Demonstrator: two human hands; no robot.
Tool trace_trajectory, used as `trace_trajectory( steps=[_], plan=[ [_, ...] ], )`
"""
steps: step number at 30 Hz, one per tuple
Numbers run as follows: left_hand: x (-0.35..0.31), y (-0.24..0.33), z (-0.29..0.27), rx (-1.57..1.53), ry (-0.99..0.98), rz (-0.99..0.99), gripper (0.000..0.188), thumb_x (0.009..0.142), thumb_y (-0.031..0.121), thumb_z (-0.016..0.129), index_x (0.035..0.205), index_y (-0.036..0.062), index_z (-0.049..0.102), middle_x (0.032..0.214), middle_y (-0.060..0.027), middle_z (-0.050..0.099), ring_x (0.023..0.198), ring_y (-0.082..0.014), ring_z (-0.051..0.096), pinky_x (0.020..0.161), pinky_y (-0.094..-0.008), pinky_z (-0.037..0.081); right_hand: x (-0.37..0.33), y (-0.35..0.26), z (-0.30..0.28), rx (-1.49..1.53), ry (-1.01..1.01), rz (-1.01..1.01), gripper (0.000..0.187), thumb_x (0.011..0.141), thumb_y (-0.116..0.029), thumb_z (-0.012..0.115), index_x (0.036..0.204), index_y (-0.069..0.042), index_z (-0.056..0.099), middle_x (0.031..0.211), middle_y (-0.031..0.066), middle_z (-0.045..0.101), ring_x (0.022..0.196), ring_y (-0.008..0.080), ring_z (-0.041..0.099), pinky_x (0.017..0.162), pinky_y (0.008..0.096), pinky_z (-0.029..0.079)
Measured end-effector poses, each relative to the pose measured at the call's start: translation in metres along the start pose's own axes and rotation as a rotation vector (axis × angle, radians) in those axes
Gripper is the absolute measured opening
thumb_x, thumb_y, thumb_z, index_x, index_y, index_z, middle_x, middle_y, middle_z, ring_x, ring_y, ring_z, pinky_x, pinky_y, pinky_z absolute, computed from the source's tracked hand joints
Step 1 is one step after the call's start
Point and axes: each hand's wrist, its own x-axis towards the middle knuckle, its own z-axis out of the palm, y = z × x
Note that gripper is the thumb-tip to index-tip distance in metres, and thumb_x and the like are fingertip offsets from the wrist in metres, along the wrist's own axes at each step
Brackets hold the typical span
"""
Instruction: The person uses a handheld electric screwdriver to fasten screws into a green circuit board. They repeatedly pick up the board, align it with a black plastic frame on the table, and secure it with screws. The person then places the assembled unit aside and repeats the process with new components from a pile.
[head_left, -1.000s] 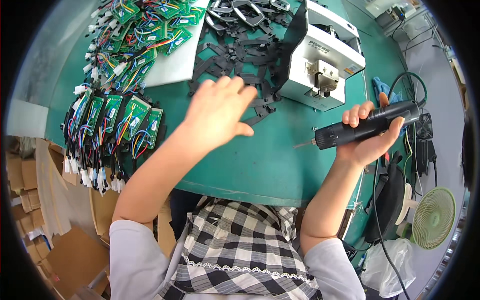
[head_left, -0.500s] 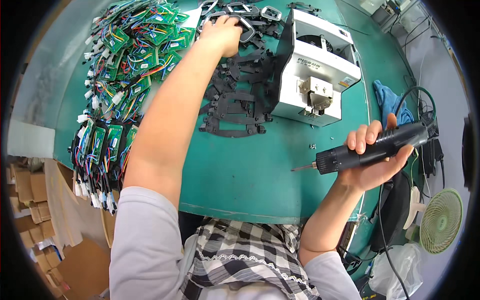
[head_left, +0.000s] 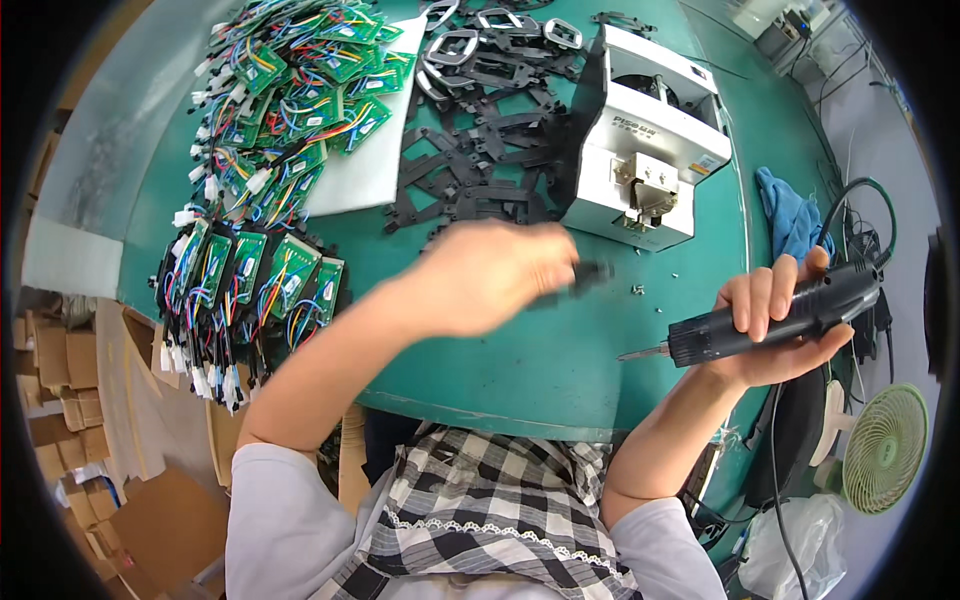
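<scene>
My right hand (head_left: 765, 320) is wrapped round a black electric screwdriver (head_left: 770, 312), its bit pointing left over the table. Smeared by motion, my left hand (head_left: 500, 275) is in front of the white machine. Its fingers are closed on a dark, blurred black plastic part (head_left: 592, 274), which sticks out past the fingertips; most of it is hidden behind the hand. Just beyond this hand lies a pile of black plastic brackets (head_left: 480, 150). Several small screws (head_left: 638, 290) lie between the two hands. The white machine (head_left: 625, 195) with a metal fixture on its front stands behind the screws.
Green circuit boards (head_left: 325, 60) with coloured wires are heaped at the left, partly on a white sheet (head_left: 370, 175). More boards (head_left: 290, 275) stand in a row near the left edge. A blue cloth (head_left: 790, 215), a cable and a green fan (head_left: 885, 450) are at the right.
My left hand has come back from the far pile toward me and to the right, now with a black plastic part. My right hand and the screwdriver have shifted slightly right and nearer.
</scene>
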Motion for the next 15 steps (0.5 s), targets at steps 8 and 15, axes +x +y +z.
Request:
trace_trajectory(
  steps=[8, 15],
  plan=[
    [-0.005, -0.008, 0.034, 0.445, 0.090, 0.203, 0.033, 0.080, 0.036, 0.067, 0.102, 0.0113, 0.064, 0.097, -0.0045, 0.063, 0.094, -0.0252, 0.059, 0.080, -0.0382, 0.048, -0.004, 0.007, -0.004, -0.017, 0.069, 0.013, 0.067, 0.094, -0.053, 0.047, 0.134, 0.000, 0.041, 0.080, 0.0117, 0.051, 0.057, 0.0180, 0.050, 0.055, 0.0325, 0.044],
    [-0.040, -0.091, -0.130, 0.833, 0.484, -0.674, 0.033, 0.081, 0.021, 0.066, 0.113, 0.0139, 0.065, 0.113, -0.0067, 0.064, 0.106, -0.0270, 0.060, 0.088, -0.0417, 0.049, -0.005, 0.006, -0.006, 0.013, 0.145, -0.011, 0.065, 0.094, -0.053, 0.046, 0.133, -0.001, 0.043, 0.079, 0.0108, 0.048, 0.057, 0.0173, 0.047, 0.056, 0.0326, 0.042]
  ],
)
